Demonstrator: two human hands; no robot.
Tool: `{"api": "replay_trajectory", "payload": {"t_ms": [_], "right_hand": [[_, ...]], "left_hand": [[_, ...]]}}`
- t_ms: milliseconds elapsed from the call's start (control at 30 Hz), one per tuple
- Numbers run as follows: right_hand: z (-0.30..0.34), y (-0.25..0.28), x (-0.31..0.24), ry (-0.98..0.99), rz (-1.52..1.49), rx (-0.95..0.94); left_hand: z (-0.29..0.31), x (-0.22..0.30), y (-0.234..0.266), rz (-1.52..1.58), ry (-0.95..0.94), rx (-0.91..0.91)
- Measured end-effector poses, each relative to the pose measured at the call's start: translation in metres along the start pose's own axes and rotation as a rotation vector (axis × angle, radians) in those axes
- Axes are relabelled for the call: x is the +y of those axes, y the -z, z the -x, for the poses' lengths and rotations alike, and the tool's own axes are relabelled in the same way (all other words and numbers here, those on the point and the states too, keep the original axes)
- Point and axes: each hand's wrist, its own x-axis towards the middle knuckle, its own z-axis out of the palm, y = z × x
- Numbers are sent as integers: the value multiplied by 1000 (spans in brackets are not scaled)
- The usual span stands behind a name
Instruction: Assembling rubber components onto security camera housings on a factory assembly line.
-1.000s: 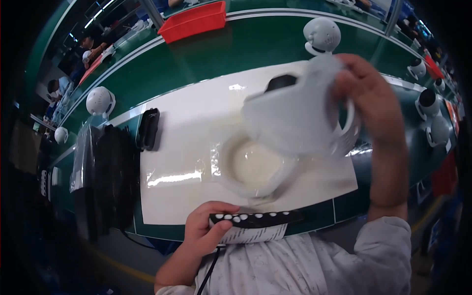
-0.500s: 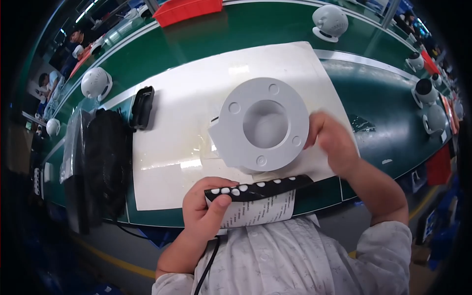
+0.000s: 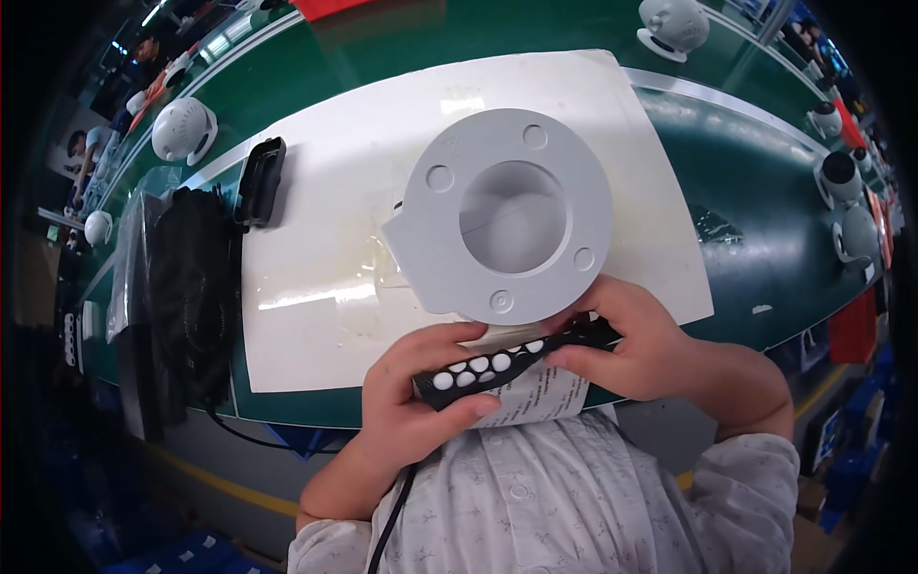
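Observation:
Close to my body I hold a black strip dotted with round white pads point(image 3: 490, 367), with printed backing paper point(image 3: 540, 397) hanging below it. My left hand point(image 3: 406, 387) grips the strip's left end between thumb and fingers. At its right end, my right hand point(image 3: 645, 344) pinches the strip, thumb in front. Just beyond both hands stands a white round housing point(image 3: 421, 253), its flat ring-shaped base facing up. That base has a large central opening, several shallow round recesses near the rim and an angular corner on the left.
Under the housing lies a white mat point(image 3: 316, 335) on a green table point(image 3: 765, 258). A black plastic part point(image 3: 259, 182) rests at the mat's left, beside a dark bundle point(image 3: 196, 287) in clear bags. White rounded devices point(image 3: 185, 130) stand along the table, with a red bin point(image 3: 325, 8) at the back.
My right hand has come down from the housing's right side to the strip and now pinches its right end. The left hand still holds the strip, now bent. The view has shifted slightly.

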Motion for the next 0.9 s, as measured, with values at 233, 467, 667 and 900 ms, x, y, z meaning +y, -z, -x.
{"api": "replay_trajectory", "payload": {"t_ms": [233,467,667,900], "right_hand": [[0,1,-4,84,41,49],[-7,0,-3,-139,-101,-6],[-8,-6,8,542,310,183],[-10,-14,4,651,431,185]], "left_hand": [[8,-1,5,14,242,40],[5,-2,2,-131,38,23],[7,-5,2,-165,21,21],[7,-6,-3,-219,-116,45]]}}
